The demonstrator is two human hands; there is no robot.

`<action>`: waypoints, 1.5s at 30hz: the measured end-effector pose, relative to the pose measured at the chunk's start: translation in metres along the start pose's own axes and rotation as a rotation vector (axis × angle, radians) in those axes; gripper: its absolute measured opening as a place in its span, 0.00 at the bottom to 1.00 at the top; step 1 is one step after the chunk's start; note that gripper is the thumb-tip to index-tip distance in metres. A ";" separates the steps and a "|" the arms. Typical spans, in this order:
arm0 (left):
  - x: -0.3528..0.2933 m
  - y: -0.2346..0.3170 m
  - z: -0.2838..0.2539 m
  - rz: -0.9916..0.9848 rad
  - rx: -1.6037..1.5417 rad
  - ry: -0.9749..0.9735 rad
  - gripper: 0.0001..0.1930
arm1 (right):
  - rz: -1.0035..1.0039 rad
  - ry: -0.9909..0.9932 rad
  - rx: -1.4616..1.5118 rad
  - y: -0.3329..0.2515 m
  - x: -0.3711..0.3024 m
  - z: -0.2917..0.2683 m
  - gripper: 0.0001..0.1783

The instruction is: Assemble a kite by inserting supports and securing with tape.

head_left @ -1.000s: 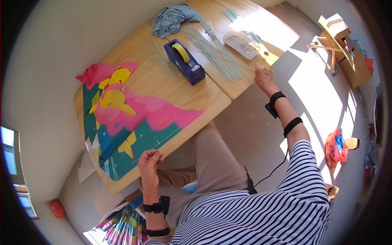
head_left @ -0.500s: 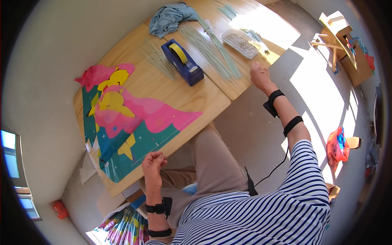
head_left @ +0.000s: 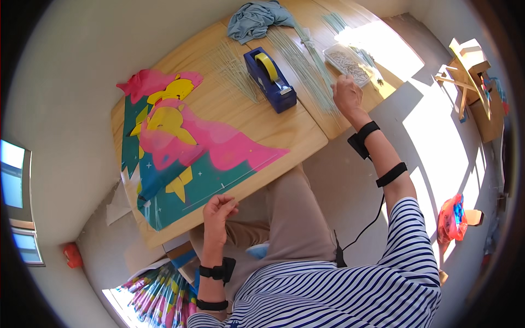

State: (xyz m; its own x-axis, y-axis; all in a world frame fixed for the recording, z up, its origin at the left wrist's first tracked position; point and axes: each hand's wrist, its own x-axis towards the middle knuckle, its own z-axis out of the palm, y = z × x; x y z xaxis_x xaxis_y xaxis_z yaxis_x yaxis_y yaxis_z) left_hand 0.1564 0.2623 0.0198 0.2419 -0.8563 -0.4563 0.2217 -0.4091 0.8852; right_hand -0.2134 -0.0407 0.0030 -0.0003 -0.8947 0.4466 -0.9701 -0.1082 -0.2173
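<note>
My left hand (head_left: 217,214) hovers at the table's near edge, beside the printed sheet. Its thumb and fingers are pinched together; anything between them is too small to make out. The thin sheet (head_left: 219,156), pink, teal and yellow with a cartoon figure, lies partly folded over itself on the left of the table. My right hand (head_left: 348,98) is closed, with fingers curled, just at the near side of a clear plastic tray (head_left: 330,53) of small whitish pieces. Whatever it may hold is hidden.
On the wooden table (head_left: 262,156) stand a blue tape dispenser (head_left: 272,82) with yellow tape and several thin pale rods (head_left: 298,68). A crumpled grey-blue cloth (head_left: 257,21) lies at the back. Folded printed sheets (head_left: 156,298) are below left; a red bag (head_left: 451,218) is at right.
The view has shifted, so the table appears farther right. Relative to the table, my right hand has moved left toward the tray's near side. My left hand stays pinched by the sheet's edge.
</note>
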 end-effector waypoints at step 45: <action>-0.051 0.048 -0.007 0.362 -0.363 -0.143 0.05 | -0.497 -0.480 0.973 -0.194 -0.217 -0.161 0.03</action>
State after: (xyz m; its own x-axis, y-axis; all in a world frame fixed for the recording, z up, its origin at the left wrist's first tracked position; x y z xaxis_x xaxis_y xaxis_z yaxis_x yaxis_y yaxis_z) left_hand 0.1612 0.2883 0.0845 0.2375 -0.9674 -0.0884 0.4670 0.0339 0.8836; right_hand -0.0644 0.2442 0.0882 0.6149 -0.7101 0.3429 -0.2467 -0.5862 -0.7717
